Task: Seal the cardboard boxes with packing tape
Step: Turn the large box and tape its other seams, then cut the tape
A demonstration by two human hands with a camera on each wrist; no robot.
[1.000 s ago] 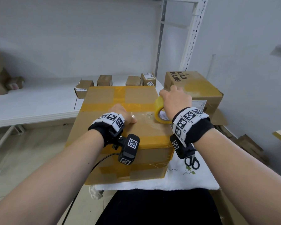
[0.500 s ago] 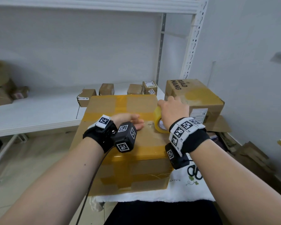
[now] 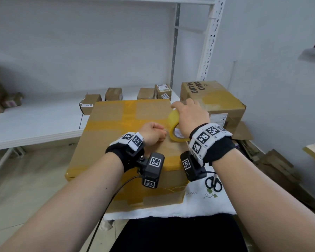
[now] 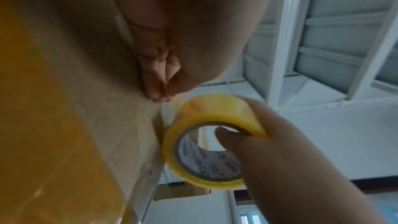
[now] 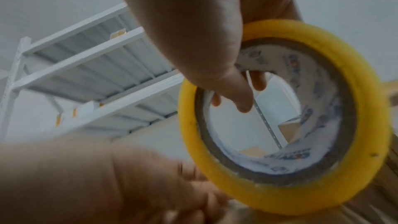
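The box [image 3: 127, 142] lies on a white cloth [image 3: 198, 202] directly in front of the person, its top already crossed by yellow bands. The roll [image 3: 175, 127] stands on edge on the right part of that top, bore facing the person, and the right hand [image 3: 191, 117] grips it: thumb hooked inside the core, fingers curled over the outer rim. The left hand [image 3: 152, 133] rests on the box just left of the roll, fingers curled inward with the tips against the cardboard; whether they pin a tape end cannot be told (no free strip is resolved in any view). The governing relation: the roll sits immediately right of the left fingertips, nearly touching, so any strip drawn would likely run left to right across the top toward the box's right edge, with the right hand as the moving member and the left as the anchor. The head view shows the overall layout, including scissors [image 3: 214, 183] on the cloth near the right wrist and a second box [image 3: 213, 99] behind. The left wrist view adds the small gap between fingertips [image 4: 157, 91] and roll [image 4: 213, 125]. The right wrist view alone shows fingertips [image 5: 257, 81] entering the bore from the far side of the roll [image 5: 366, 101].
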